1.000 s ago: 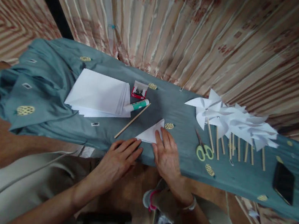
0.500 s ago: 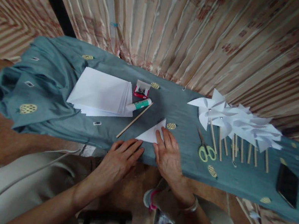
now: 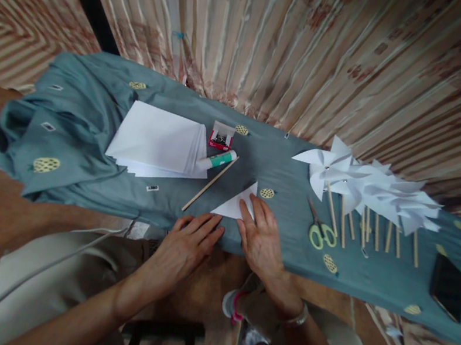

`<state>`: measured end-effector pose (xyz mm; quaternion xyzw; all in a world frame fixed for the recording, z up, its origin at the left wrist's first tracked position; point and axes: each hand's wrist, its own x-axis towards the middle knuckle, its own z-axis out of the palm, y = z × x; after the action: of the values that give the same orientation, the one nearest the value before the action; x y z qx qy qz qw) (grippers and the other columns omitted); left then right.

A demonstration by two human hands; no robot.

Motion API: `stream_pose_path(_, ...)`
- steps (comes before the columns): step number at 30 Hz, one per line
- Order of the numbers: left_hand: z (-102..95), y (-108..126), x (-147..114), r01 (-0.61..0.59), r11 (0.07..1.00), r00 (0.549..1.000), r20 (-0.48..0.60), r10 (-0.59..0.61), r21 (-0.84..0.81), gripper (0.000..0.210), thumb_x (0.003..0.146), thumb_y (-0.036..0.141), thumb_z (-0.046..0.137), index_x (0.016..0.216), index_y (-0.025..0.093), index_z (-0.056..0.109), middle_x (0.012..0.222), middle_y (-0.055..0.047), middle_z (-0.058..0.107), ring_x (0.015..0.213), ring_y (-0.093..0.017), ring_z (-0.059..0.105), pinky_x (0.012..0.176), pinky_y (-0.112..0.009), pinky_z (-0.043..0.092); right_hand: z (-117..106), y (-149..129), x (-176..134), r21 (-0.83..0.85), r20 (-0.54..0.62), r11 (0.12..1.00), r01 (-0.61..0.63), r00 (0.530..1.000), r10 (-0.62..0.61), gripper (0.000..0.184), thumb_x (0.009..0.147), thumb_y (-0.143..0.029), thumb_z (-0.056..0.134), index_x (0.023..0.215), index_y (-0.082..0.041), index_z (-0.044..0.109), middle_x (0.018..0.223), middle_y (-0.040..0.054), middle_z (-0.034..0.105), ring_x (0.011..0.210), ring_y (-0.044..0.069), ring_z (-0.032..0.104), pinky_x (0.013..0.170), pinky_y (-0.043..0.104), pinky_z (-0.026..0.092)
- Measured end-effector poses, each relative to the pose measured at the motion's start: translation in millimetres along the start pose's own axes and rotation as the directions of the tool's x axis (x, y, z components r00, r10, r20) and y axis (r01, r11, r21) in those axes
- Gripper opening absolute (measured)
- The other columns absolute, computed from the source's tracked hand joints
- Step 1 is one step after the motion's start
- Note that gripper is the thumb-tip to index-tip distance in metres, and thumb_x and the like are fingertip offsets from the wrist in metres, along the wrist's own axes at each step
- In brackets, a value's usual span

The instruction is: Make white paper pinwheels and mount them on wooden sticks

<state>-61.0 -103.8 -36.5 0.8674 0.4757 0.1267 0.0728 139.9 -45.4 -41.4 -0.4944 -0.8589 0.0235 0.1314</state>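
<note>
A white sheet of paper (image 3: 236, 204), folded into a triangle, lies near the front edge of the cloth-covered table. My right hand (image 3: 262, 234) rests on its right side with fingers stretched out over the paper. At the paper's lower left corner is my left hand (image 3: 191, 243), fingers extended and lying on the table edge; whether they press on the paper is hard to tell. A thin wooden stick (image 3: 209, 184) lies slantwise left of the triangle. Beyond it are a green and white glue stick (image 3: 218, 160) and a small red box (image 3: 221, 135) of small dark metal pieces.
A stack of white paper (image 3: 156, 136) lies on the green cloth (image 3: 89, 112) at left. To the right are green-handled scissors (image 3: 321, 235), several white paper pinwheels (image 3: 366, 184) on sticks and a dark phone (image 3: 447, 287). A pleated curtain (image 3: 255, 34) hangs behind the table.
The view has shifted slightly, so the table things sit a little differently in the frame. Both hands and the folded paper stay nearly as they were.
</note>
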Motion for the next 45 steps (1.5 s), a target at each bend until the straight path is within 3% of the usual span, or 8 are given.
stream_pose_path(11, -1.1, -0.5, 0.3, -0.013, 1.000, 1.000, 0.001, 0.013, 0.002, 0.040, 0.093, 0.022, 0.050, 0.132, 0.015, 0.051, 0.142, -0.012, 0.053, 0.128, -0.027, 0.046, 0.097, -0.042, 0.037, -0.9, -0.7, 2.3, -0.014, -0.007, 1.000, 0.026, 1.000, -0.026, 0.042, 0.099, -0.028, 0.038, 0.136, -0.012, 0.051, 0.142, 0.0165, 0.049, 0.133, 0.030, 0.039, 0.107, 0.047, 0.041)
stream_pose_path(19, -2.2, 3.6, 0.1, -0.051, 0.999, 0.997, -0.063, 0.050, -0.013, 0.037, 0.094, 0.017, 0.045, 0.130, 0.012, 0.051, 0.133, -0.013, 0.059, 0.121, -0.026, 0.051, 0.097, -0.041, 0.039, -1.3, -0.8, 2.6, -0.042, 0.003, 0.999, 0.032, 0.999, -0.032, 0.042, 0.098, -0.027, 0.040, 0.136, -0.012, 0.051, 0.143, 0.0171, 0.048, 0.132, 0.031, 0.040, 0.104, 0.047, 0.043)
stream_pose_path(23, 2.6, 6.1, 2.8, -0.089, 0.996, 0.992, -0.088, 0.091, 0.022, 0.043, 0.094, 0.015, 0.041, 0.137, 0.012, 0.043, 0.143, -0.012, 0.051, 0.132, -0.025, 0.043, 0.105, -0.040, 0.033, -0.3, 0.3, 1.4, -0.044, 0.010, 0.999, 0.031, 0.999, -0.031, 0.042, 0.099, -0.028, 0.038, 0.136, -0.013, 0.051, 0.144, 0.0162, 0.046, 0.133, 0.031, 0.039, 0.103, 0.047, 0.044)
stream_pose_path(27, 9.6, 4.3, 5.5, -0.063, 0.997, 0.996, -0.055, 0.065, 0.044, 0.046, 0.094, 0.022, 0.044, 0.138, 0.011, 0.042, 0.149, -0.014, 0.044, 0.137, -0.026, 0.038, 0.108, -0.042, 0.029, 0.1, 0.0, 1.9, -0.048, 0.000, 0.998, 0.035, 0.999, -0.035, 0.042, 0.099, -0.028, 0.037, 0.136, -0.013, 0.051, 0.144, 0.0162, 0.047, 0.133, 0.031, 0.039, 0.102, 0.047, 0.044)
stream_pose_path(35, 10.6, 0.3, 5.5, -0.008, 1.000, 0.999, -0.039, 0.007, -0.009, 0.048, 0.093, 0.026, 0.048, 0.139, 0.013, 0.043, 0.146, -0.013, 0.049, 0.134, -0.026, 0.042, 0.109, -0.045, 0.026, -2.1, -0.1, 1.8, -0.042, -0.005, 0.999, 0.035, 0.999, -0.035, 0.042, 0.099, -0.028, 0.037, 0.136, -0.012, 0.051, 0.142, 0.0166, 0.050, 0.130, 0.030, 0.041, 0.100, 0.046, 0.043)
stream_pose_path(41, 10.1, -0.1, 11.9, 0.039, 0.999, 0.997, -0.063, -0.039, -0.010, 0.051, 0.090, 0.026, 0.054, 0.139, 0.014, 0.044, 0.139, -0.013, 0.055, 0.126, -0.027, 0.048, 0.108, -0.048, 0.026, -2.6, 2.7, 8.3, 0.062, -0.042, 0.997, -0.035, 0.998, 0.038, 0.041, 0.099, -0.030, 0.036, 0.131, -0.012, 0.056, 0.137, 0.0137, 0.055, 0.126, 0.027, 0.044, 0.102, 0.043, 0.041)
stream_pose_path(45, 11.8, -0.4, 18.0, 0.055, 0.998, 0.996, -0.074, -0.056, -0.011, 0.051, 0.089, 0.028, 0.056, 0.137, 0.015, 0.045, 0.134, -0.012, 0.058, 0.120, -0.028, 0.050, 0.105, -0.048, 0.027, 1.8, 1.6, 13.1, 0.027, -0.003, 0.992, -0.122, 0.992, 0.122, 0.046, 0.098, -0.026, 0.035, 0.139, -0.009, 0.046, 0.146, 0.0153, 0.047, 0.133, 0.029, 0.038, 0.103, 0.045, 0.038)
